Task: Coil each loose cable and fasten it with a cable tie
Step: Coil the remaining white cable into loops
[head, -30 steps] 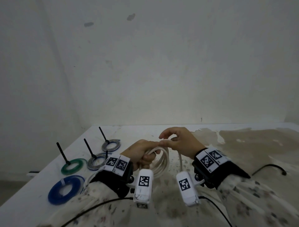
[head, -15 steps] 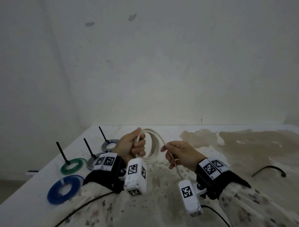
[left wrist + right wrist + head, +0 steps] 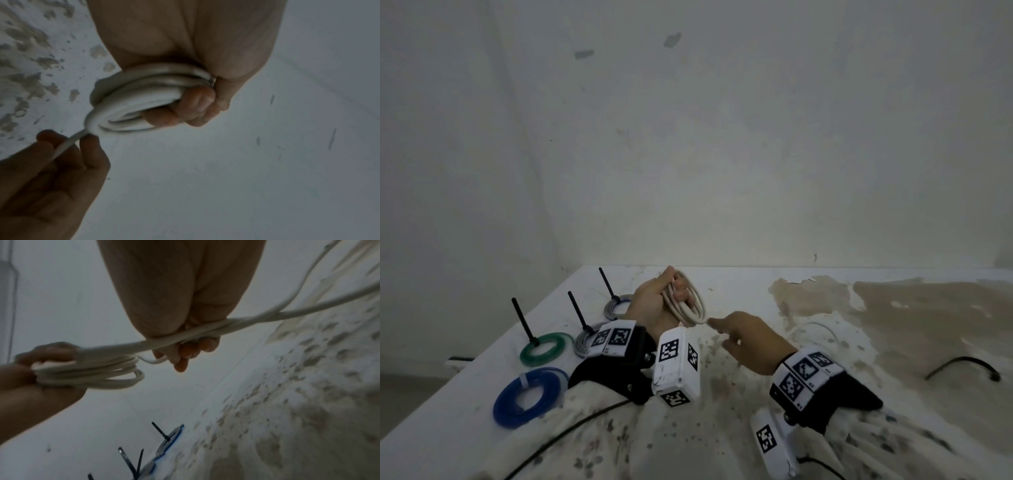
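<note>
My left hand (image 3: 654, 301) grips a coil of white cable (image 3: 690, 303), fingers curled round several loops (image 3: 131, 97). My right hand (image 3: 748, 337) is just right of the coil, and its fingers (image 3: 185, 352) pinch the cable's free run (image 3: 205, 331) where it leaves the loops. From there the loose cable (image 3: 822, 329) trails to the right across the table. In the left wrist view the right hand (image 3: 68, 151) holds the strand directly below the coil.
Finished coils with upright black ties lie at the table's left: green (image 3: 544, 347), grey (image 3: 587, 341), a second grey one (image 3: 616, 305), and a blue one (image 3: 530, 395) nearest me. A black cable end (image 3: 962, 366) lies at the right. The table top (image 3: 893, 308) is stained.
The left hand has lifted and turned the coil upright. The right hand has slid down and right along the free cable, away from the coil's top.
</note>
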